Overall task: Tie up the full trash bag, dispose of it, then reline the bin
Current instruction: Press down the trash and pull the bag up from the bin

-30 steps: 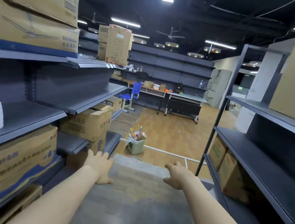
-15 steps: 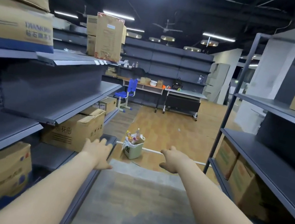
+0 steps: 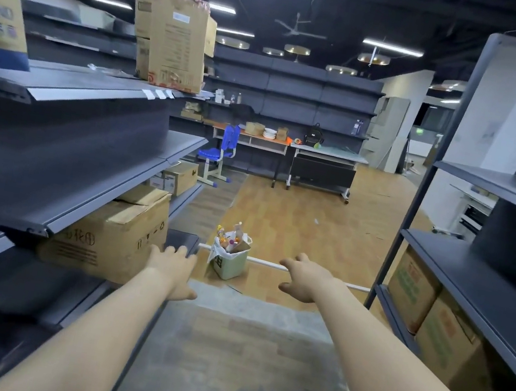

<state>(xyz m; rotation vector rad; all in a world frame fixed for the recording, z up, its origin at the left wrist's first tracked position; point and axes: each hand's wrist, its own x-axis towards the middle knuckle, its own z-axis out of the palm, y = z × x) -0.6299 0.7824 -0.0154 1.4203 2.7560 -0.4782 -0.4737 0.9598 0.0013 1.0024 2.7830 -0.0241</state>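
A small pale green bin [image 3: 231, 263] stands on the wooden floor at the end of the aisle, a few steps ahead. A white trash bag [image 3: 247, 239] lines it, heaped with bottles and wrappers that stick out above the rim. My left hand [image 3: 173, 266] is stretched forward with loose fingers and holds nothing. My right hand [image 3: 304, 277] reaches forward too, fingers relaxed and empty. The bin shows between the two hands, well beyond them.
Dark metal shelving with cardboard boxes [image 3: 111, 235] lines the aisle on the left, and a shelf rack [image 3: 478, 268] with boxes stands on the right. A white strip [image 3: 272, 264] crosses the floor by the bin. Farther back are a blue chair [image 3: 219, 154] and desks [image 3: 292, 148].
I have walked forward along the aisle; the bin looks larger and nearer. Both arms stay stretched out with empty hands.
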